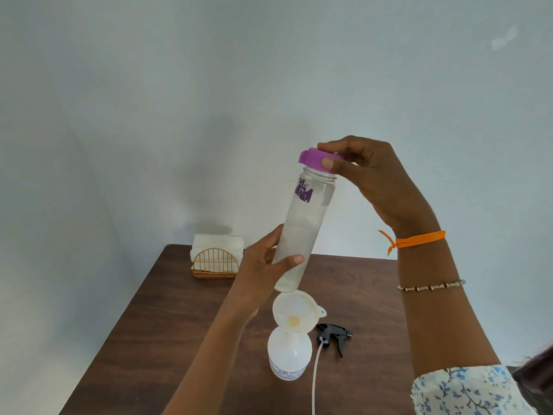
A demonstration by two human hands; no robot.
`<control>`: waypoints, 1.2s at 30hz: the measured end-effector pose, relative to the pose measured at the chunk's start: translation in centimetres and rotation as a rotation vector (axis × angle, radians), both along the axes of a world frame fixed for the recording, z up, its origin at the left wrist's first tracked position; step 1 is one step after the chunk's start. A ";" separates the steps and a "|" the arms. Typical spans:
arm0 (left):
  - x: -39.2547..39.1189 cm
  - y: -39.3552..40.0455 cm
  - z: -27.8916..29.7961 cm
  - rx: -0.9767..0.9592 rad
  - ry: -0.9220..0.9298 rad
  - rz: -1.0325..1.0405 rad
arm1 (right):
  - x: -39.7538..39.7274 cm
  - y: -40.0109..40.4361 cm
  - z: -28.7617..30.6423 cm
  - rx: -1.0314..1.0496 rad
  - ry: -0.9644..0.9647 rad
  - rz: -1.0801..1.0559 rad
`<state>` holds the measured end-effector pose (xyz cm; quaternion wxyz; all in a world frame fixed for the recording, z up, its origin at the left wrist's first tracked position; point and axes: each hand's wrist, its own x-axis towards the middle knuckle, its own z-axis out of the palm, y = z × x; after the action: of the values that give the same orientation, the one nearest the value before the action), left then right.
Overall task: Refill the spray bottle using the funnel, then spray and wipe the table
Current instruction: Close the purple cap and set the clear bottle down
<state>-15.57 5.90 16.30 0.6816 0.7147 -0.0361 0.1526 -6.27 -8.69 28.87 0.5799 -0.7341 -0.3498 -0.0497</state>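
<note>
My left hand grips the lower part of a tall clear water bottle, held upright above the table. My right hand pinches its purple cap at the bottle's mouth; the threads of the neck show just below the cap. Under the bottle stands the white spray bottle with a white funnel sitting in its neck. The black spray head with its white dip tube lies on the table just right of the spray bottle.
The dark brown wooden table stands against a pale wall. A gold wire napkin holder with white napkins sits at the far left corner.
</note>
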 end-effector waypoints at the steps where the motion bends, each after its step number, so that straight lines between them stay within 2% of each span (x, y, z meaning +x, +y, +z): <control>1: 0.1 -0.2 -0.2 0.018 -0.003 0.028 | -0.3 0.3 -0.1 0.008 0.006 -0.059; 4: 0.2 -0.6 -0.8 0.068 0.001 0.057 | -0.8 1.1 -0.7 0.002 -0.016 -0.256; 6: 0.3 -0.7 -0.9 0.079 -0.002 0.050 | -1.1 1.2 -0.9 -0.005 -0.020 -0.307; 11: 0.3 -0.8 -0.8 0.053 0.011 0.045 | -0.8 -0.5 -1.2 0.041 0.118 0.128; 13: 0.2 -0.8 -0.9 0.038 0.021 0.040 | -0.4 -0.9 -1.3 0.020 0.092 0.185; 16: 0.1 -1.0 -1.0 0.054 0.032 0.045 | -0.2 -0.9 -0.8 -0.017 0.063 0.068; 20: 0.3 -1.2 -1.0 0.069 0.029 0.051 | -0.3 -0.3 -1.2 0.008 0.134 -0.054; 23: 0.4 -1.4 -0.9 0.071 0.032 0.039 | -0.4 -0.4 -1.1 0.129 0.257 0.045; 25: 0.5 -1.5 -1.0 0.078 0.043 0.042 | -0.5 -0.8 -0.9 0.126 0.272 0.097; 29: 0.6 -1.4 -1.5 0.066 0.048 0.056 | -0.5 -0.7 -0.7 0.085 0.184 -0.058; 31: 0.7 -1.3 -1.6 0.054 0.056 0.065 | -0.8 -0.4 -0.7 0.083 0.208 -0.097; 36: 0.9 -1.2 -1.5 0.043 0.061 0.096 | -1.6 -0.1 -0.8 0.259 0.277 -0.077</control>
<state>-14.70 4.66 14.81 0.6590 0.7343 0.0158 0.1622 -7.90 -8.81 28.10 0.7096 -0.6662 -0.2291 -0.0151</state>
